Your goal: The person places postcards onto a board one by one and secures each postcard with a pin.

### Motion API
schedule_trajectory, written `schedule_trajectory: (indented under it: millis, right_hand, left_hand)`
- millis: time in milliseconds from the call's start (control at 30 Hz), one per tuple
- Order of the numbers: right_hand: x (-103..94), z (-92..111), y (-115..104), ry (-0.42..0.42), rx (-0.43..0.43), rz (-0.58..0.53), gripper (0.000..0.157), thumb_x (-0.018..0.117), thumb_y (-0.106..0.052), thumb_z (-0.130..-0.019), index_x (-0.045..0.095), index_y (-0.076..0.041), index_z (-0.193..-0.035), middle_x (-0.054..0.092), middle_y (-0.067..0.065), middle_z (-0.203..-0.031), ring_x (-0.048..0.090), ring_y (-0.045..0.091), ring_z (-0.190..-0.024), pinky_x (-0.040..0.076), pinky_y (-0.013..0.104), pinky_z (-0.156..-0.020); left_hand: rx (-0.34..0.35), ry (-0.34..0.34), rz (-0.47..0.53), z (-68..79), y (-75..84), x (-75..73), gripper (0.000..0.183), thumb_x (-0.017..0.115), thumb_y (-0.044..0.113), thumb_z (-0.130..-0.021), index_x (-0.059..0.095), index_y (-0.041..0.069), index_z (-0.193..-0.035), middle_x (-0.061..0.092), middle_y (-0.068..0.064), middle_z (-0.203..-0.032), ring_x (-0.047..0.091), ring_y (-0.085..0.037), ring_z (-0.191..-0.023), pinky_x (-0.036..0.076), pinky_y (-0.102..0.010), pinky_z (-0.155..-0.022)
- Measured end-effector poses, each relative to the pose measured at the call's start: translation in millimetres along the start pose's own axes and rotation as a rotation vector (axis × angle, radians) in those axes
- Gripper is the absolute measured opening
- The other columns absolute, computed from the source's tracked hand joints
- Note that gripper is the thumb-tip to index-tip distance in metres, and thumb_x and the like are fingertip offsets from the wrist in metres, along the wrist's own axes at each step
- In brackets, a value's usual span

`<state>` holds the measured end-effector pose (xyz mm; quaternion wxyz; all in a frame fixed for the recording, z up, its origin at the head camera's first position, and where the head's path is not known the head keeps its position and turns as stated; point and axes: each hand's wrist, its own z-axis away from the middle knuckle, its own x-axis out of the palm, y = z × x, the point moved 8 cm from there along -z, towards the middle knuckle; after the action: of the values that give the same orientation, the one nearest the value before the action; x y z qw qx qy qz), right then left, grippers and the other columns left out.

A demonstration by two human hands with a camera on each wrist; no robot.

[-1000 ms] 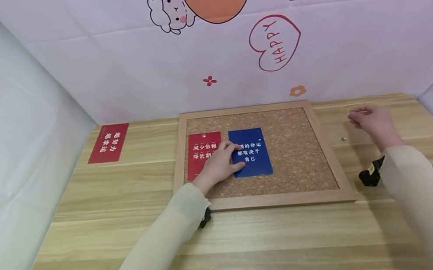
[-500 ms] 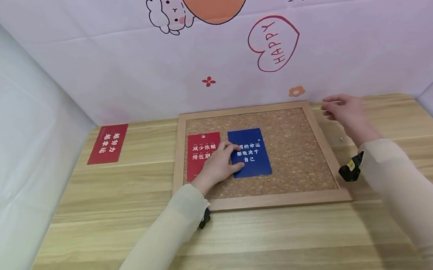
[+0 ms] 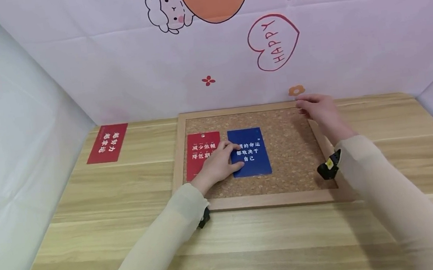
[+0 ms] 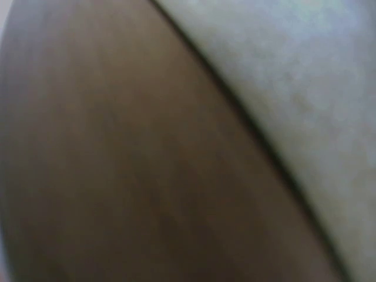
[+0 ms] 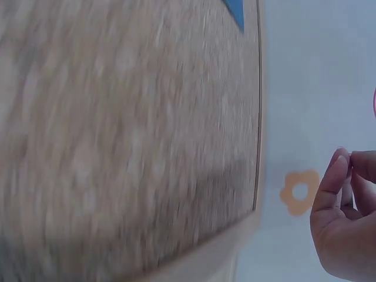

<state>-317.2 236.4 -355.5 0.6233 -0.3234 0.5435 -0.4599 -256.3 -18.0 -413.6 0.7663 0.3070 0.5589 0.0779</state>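
My left hand [image 3: 219, 163] rests across the framed corkboard [image 3: 294, 162], its thumb and fingertips pressing the left side of a blue card [image 3: 257, 166]. That hand covers part of a red card [image 3: 196, 148], which has a small thumbtack [image 3: 203, 135] at its top edge. Above the board's upper right corner hovers my right hand [image 3: 320, 113], thumb and forefinger brought together. A tiny thumbtack [image 5: 351, 155] is pinched between these fingertips, mostly hidden. The blue card's corner [image 5: 237, 12] shows at the top of the right wrist view.
Another red card [image 3: 107, 144] lies on the wooden table [image 3: 109, 208] at the far left. A printed white backdrop [image 3: 123, 74] rises directly behind the corkboard. The left wrist view is blurred, with the board's wooden frame [image 4: 147, 147] filling much of it.
My right hand has moved left from beside the board to over its upper right corner. The thumbtack seen earlier on the table at right is now hidden. My left hand stays put.
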Motion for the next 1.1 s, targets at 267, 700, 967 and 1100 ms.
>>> schedule_trajectory:
  millis: [267, 700, 967, 1100]
  right_hand:
    - [33.9, -1, -8, -0.048, 0.041, 0.091, 0.045, 0.047, -0.028, -0.1, 0.048, -0.006, -0.139, 0.057, 0.005, -0.119, 0.058, 0.009, -0.094, 0.05, 0.027, -0.09]
    - [88.2, -5, 2, -0.101, 0.09, 0.07, 0.039, 0.049, -0.027, -0.1, 0.056, -0.005, -0.131, 0.06, 0.011, -0.118, 0.055, 0.016, -0.098, 0.047, 0.028, -0.089]
    - [116.1, -10, 6, -0.115, 0.133, -0.038, 0.036, 0.051, -0.019, -0.099, 0.058, -0.002, -0.129, 0.061, 0.015, -0.121, 0.056, 0.003, -0.078, 0.05, 0.014, -0.074]
    - [125.3, -8, 9, -0.121, 0.155, -0.062, 0.035, 0.055, -0.018, -0.097, 0.059, -0.003, -0.128, 0.063, 0.012, -0.116, 0.057, 0.001, -0.074, 0.05, 0.013, -0.07]
  left_hand:
    - [0.006, 0.003, -0.005, -0.6, 0.6, -0.4, 0.049, 0.063, 0.034, -0.091, 0.05, 0.018, -0.135, 0.038, -0.005, -0.145, 0.051, -0.025, -0.124, 0.049, -0.044, -0.096]
    - [0.006, 0.013, -0.001, -0.7, 0.3, -1.1, 0.047, 0.064, 0.033, -0.091, 0.051, 0.018, -0.134, 0.039, -0.005, -0.144, 0.051, -0.026, -0.124, 0.047, -0.045, -0.098]
    - [0.019, 0.018, 0.007, -0.5, 0.4, -1.4, 0.046, 0.064, 0.032, -0.091, 0.052, 0.017, -0.133, 0.039, -0.006, -0.143, 0.052, -0.026, -0.121, 0.048, -0.044, -0.097]
    - [0.021, 0.017, 0.003, -1.3, 0.4, -0.8, 0.046, 0.064, 0.032, -0.091, 0.051, 0.016, -0.133, 0.04, -0.006, -0.142, 0.052, -0.026, -0.121, 0.048, -0.044, -0.097]
